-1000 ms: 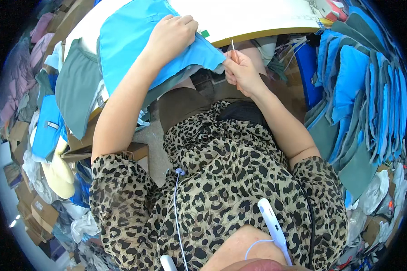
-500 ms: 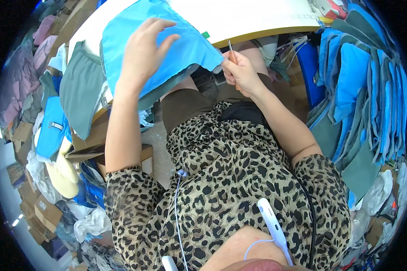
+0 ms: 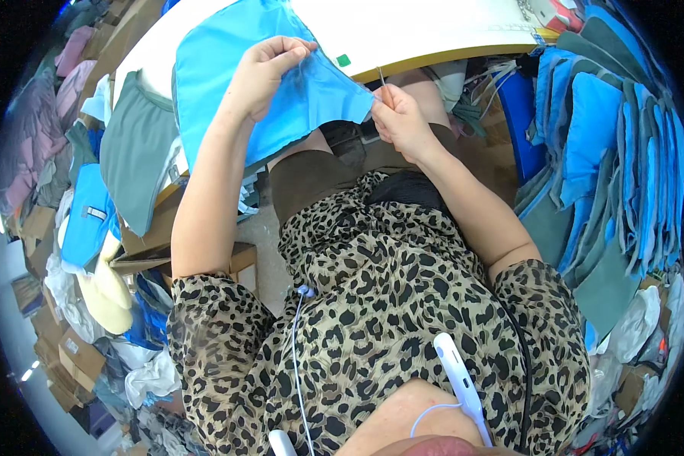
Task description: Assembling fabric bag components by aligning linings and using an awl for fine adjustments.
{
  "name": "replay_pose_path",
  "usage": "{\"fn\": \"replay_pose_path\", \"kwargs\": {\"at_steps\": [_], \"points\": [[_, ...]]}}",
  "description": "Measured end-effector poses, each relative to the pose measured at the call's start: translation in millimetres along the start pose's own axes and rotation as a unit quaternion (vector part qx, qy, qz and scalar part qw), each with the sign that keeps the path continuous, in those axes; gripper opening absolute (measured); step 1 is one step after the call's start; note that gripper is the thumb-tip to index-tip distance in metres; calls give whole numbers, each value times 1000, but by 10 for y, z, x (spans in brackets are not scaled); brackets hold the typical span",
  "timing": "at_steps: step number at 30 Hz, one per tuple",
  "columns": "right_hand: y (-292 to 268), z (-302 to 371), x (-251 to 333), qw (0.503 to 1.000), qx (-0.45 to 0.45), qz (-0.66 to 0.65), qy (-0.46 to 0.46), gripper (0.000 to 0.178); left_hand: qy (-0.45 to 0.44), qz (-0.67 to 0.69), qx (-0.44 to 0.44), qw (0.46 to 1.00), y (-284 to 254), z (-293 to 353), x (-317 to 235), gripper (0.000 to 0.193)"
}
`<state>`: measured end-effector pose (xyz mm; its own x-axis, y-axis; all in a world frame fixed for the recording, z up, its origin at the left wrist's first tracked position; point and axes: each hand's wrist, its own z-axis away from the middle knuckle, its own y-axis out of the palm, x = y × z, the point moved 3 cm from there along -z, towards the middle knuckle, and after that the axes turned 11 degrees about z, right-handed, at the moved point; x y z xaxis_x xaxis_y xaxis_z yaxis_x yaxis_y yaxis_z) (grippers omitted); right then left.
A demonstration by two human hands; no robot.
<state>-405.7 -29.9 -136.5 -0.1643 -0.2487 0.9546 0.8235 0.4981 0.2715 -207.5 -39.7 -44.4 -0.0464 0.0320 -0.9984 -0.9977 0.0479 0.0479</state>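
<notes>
Blue cloth (image 3: 315,95) toward eleven o'clock: resting it partly on the white table (image 3: 433,26). With the left hand (image 3: 255,80), pressing finger to thumb narrowly over the cloth's two-o'clock edge; cannot tell whether pinching anything. With the right hand (image 3: 404,125) toward one o'clock, gripping a slim brown-handled tool (image 3: 387,96), touching the cloth's four-o'clock corner with the fingertips.

1. At 11 o'clock, the blue cloth (image 3: 216,61) is cut off by the top edge; the left hand (image 3: 270,72) covers part of it.
2. Whether that hand's fingertips pinch anything is too small to tell.
3. At 1 o'clock, the right hand (image 3: 404,125) hides most of a slim tool (image 3: 387,94).
4. At 12 o'clock, the tabletop (image 3: 425,26) leaves the frame.
</notes>
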Motion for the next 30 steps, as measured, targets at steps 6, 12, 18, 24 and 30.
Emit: {"fn": "replay_pose_path", "kwargs": {"at_steps": [6, 12, 18, 24, 30], "points": [[37, 17, -63, 999, -5, -5, 34, 8, 117, -133, 146, 973, 293, 114, -84, 10], [66, 35, -14, 1000, -6, -11, 1, 9, 187, -452, 124, 863, 179, 82, -101, 5], [13, 83, -47, 1000, 0, 8, 18, 12, 188, -538, -143, 809, -839, 184, -868, 11], [29, 55, -32, 1000, 3, 12, -3, 9, -34, -454, 28, 890, -461, 1222, -963, 3], [93, 74, 8, 999, 16, -26, 16, 11, -177, -425, -98, 882, -535, 2165, -599, 56]]}}
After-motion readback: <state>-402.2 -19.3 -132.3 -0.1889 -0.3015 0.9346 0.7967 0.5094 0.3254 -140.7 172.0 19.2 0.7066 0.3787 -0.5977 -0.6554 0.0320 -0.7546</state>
